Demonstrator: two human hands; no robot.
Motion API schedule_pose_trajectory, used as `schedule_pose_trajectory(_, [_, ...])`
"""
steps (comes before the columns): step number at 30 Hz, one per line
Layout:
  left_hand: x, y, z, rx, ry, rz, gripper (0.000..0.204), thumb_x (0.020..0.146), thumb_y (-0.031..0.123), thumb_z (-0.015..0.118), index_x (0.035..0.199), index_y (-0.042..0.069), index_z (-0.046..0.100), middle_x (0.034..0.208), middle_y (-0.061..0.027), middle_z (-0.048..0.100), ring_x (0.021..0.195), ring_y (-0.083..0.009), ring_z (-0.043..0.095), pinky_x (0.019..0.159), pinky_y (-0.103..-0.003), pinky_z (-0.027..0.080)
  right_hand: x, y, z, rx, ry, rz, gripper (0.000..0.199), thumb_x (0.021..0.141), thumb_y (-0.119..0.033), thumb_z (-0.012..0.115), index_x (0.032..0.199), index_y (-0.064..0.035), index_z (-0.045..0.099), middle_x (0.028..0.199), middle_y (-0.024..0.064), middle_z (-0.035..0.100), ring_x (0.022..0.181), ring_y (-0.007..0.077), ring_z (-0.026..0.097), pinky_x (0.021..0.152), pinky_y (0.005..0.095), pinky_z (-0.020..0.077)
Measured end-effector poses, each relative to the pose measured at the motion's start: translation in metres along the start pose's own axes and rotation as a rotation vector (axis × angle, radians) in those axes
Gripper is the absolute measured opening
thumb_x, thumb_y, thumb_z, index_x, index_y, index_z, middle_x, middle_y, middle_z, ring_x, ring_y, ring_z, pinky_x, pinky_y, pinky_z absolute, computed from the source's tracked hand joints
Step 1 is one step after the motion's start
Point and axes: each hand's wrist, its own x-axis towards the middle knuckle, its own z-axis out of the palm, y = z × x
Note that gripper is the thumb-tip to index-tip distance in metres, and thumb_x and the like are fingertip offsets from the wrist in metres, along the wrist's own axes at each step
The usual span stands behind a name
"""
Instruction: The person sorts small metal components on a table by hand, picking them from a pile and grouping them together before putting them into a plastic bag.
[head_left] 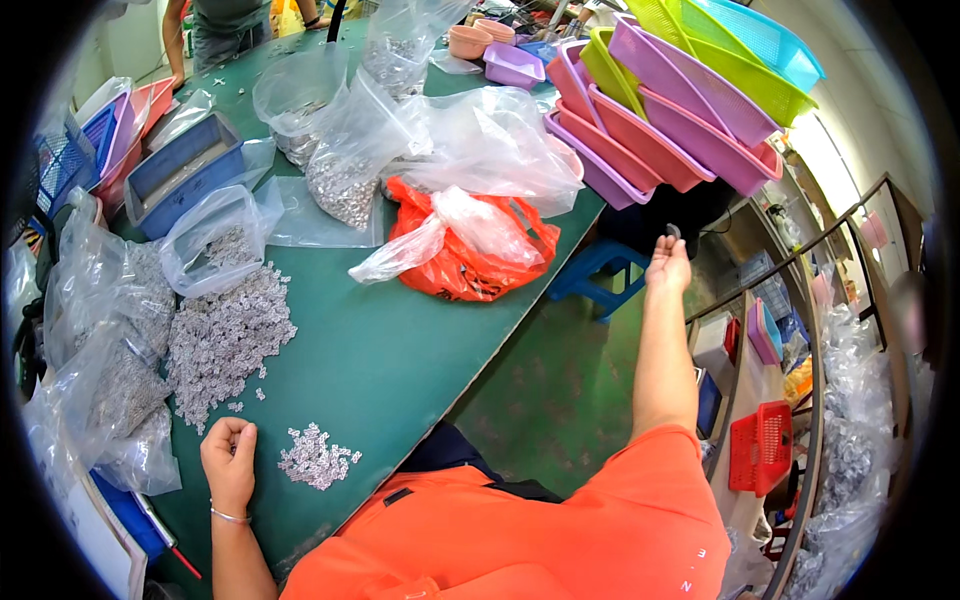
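My left hand rests on the green table with its fingers curled in, next to a small heap of tiny pale parts; whether it holds any I cannot tell. A larger pile of the same parts lies just beyond it. My right hand is stretched out to the right, off the table, palm up, pinching a small dark piece at the fingertips, below the stack of coloured baskets.
Clear bags of parts and an orange bag lie mid-table. A blue tray stands at the left. A blue stool and a red crate are on the floor. Another person stands at the far end.
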Motion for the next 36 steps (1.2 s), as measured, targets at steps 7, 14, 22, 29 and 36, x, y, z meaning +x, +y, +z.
schedule_pose_trajectory(7, [0.000, 0.004, 0.002, 0.002, 0.013, 0.002, 0.011, 0.086, 0.007, 0.063, 0.078, 0.001, 0.058, 0.065, 0.0062, 0.047, 0.058, -0.0016, 0.038, 0.051, -0.019, 0.031, 0.030, -0.027, 0.009, 0.121, 0.112, -0.049, 0.024, 0.100, -0.022, 0.040, 0.094, -0.0004, 0.049, 0.068, 0.0060, 0.056, 0.060, 0.0151, 0.056, 0.075, 0.0377, 0.0558])
schedule_pose_trajectory(14, [0.001, -0.005, 0.000, -0.028, -0.008, 0.005, 0.013, 0.087, 0.009, 0.062, 0.078, 0.001, 0.057, 0.067, 0.0057, 0.047, 0.061, -0.0023, 0.038, 0.053, -0.019, 0.031, 0.033, -0.053, 0.018, 0.226, 0.120, -0.102, 0.018, 0.098, -0.018, 0.044, 0.088, -0.0030, 0.050, 0.068, 0.0033, 0.054, 0.057, 0.0146, 0.049, 0.066, 0.0339, 0.0505])
schedule_pose_trajectory(22, [0.001, -0.006, 0.001, -0.057, -0.005, 0.016, 0.014, 0.087, 0.010, 0.062, 0.078, 0.001, 0.056, 0.067, 0.0057, 0.047, 0.061, -0.0025, 0.038, 0.053, -0.019, 0.031, 0.041, -0.088, 0.026, 0.257, 0.107, -0.127, 0.018, 0.097, -0.017, 0.046, 0.086, -0.0040, 0.050, 0.070, 0.0024, 0.054, 0.056, 0.0140, 0.048, 0.063, 0.0324, 0.0485])
schedule_pose_trajectory(29, [0.001, -0.008, -0.002, -0.033, 0.012, 0.032, 0.014, 0.088, 0.010, 0.062, 0.078, 0.002, 0.056, 0.067, 0.0061, 0.046, 0.061, -0.0017, 0.037, 0.053, -0.019, 0.030, 0.045, -0.091, 0.034, 0.224, 0.220, -0.169, 0.024, 0.099, -0.018, 0.037, 0.084, -0.0036, 0.050, 0.063, 0.0033, 0.052, 0.051, 0.0155, 0.046, 0.056, 0.0324, 0.0471])
schedule_pose_trajectory(36, [0.003, -0.007, -0.001, -0.036, -0.016, 0.034, 0.014, 0.088, 0.009, 0.061, 0.078, 0.001, 0.056, 0.067, 0.0061, 0.046, 0.061, -0.0021, 0.037, 0.053, -0.019, 0.030, 0.031, -0.113, 0.033, -0.049, 0.097, 0.041, 0.023, 0.093, -0.012, 0.039, 0.072, -0.0118, 0.048, 0.058, -0.0001, 0.047, 0.043, 0.0154, 0.038, 0.047, 0.0276, 0.0390])
